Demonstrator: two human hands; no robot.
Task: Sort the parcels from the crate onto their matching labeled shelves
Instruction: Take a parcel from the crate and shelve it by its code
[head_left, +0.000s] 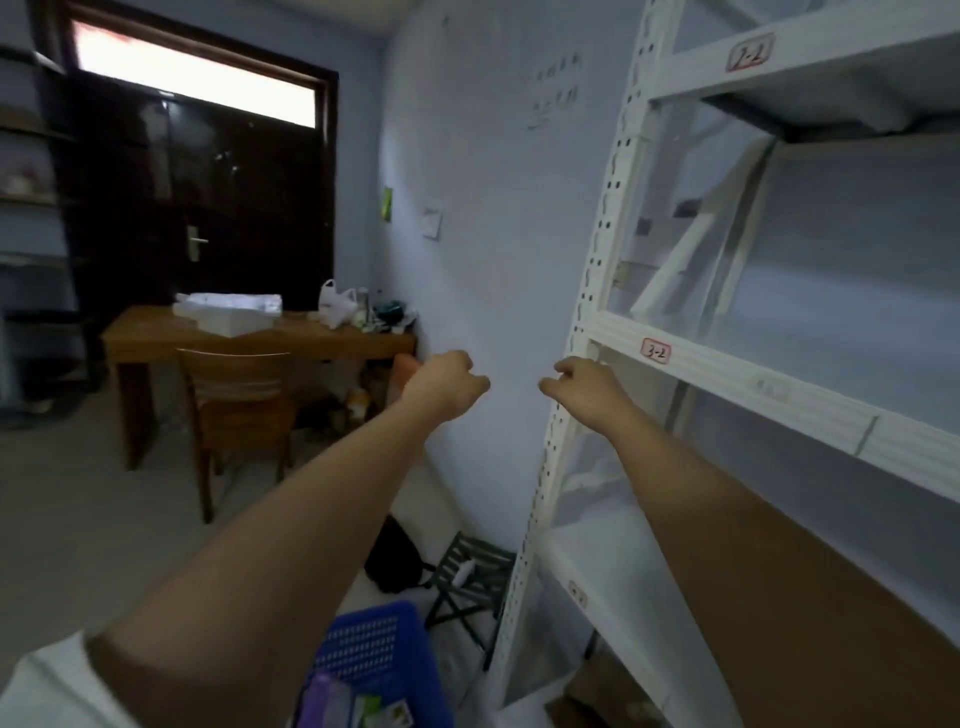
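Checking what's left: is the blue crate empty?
Not empty: parcels show inside the crate, at its lower edge.

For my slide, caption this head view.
Both empty hands, left and right, reach out beside the white rack, above the blue crate.
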